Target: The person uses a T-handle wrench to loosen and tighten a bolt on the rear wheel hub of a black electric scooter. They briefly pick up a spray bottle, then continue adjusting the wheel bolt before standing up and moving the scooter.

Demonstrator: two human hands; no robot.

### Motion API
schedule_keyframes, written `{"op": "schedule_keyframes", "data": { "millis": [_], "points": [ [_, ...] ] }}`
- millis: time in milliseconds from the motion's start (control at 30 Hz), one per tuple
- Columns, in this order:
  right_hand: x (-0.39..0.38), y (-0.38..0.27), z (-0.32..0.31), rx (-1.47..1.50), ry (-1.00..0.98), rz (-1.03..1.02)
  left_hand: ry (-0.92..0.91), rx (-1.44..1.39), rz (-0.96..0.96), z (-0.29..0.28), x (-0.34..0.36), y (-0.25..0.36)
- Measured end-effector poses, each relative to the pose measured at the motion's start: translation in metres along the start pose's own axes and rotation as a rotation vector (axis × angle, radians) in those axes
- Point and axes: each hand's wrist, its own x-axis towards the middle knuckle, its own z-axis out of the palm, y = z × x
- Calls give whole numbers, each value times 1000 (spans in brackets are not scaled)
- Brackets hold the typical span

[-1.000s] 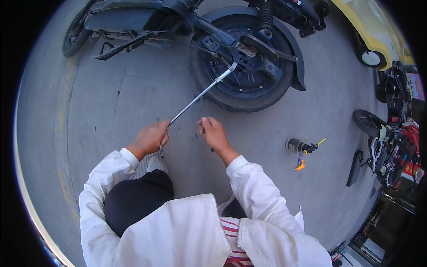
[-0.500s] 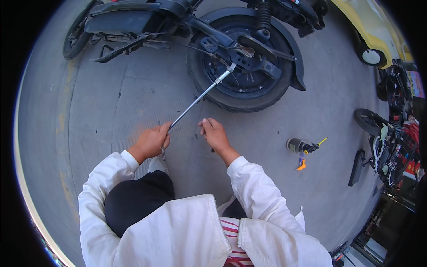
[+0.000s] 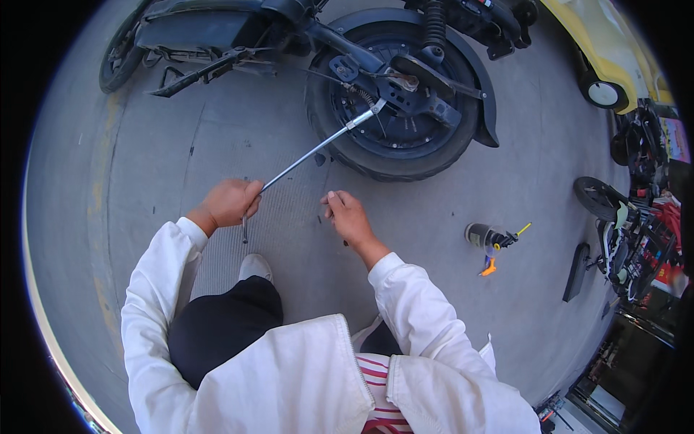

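My left hand (image 3: 233, 202) is wrapped round the lower part of a long silver wrench (image 3: 307, 155). Its bent lower end sticks out below my fist. The wrench slants up to the right, and its head rests at the hub of the rear wheel (image 3: 394, 163) on a dark electric scooter (image 3: 199, 36). Whether the head sits on a nut is too small to tell. To the right of the wrench, off the wheel, hangs my right hand (image 3: 350, 219). Its fingers are curled together, and anything inside them is hidden.
On the floor to the right stands a dark spray can (image 3: 478, 235) with a yellow straw, beside an orange-handled item (image 3: 489, 267). A yellow vehicle (image 3: 596, 54) is at the far right. Another two-wheeler (image 3: 614, 231) stands below it. The scooter's kickstand (image 3: 177, 85) juts out at left.
My left hand has swung the wrench's lower end to the left and slightly up, while its head stays at the hub. My right hand has hardly moved.
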Motion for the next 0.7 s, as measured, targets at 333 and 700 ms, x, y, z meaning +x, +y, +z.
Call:
{"op": "schedule_keyframes", "data": {
  "millis": [333,700],
  "points": [
    [4,10,-4,-3,7,6,74,0,45,4,-8,32],
    [4,16,2,-2,3,5,-171,-443,-85,28,-7,101]
  ]
}}
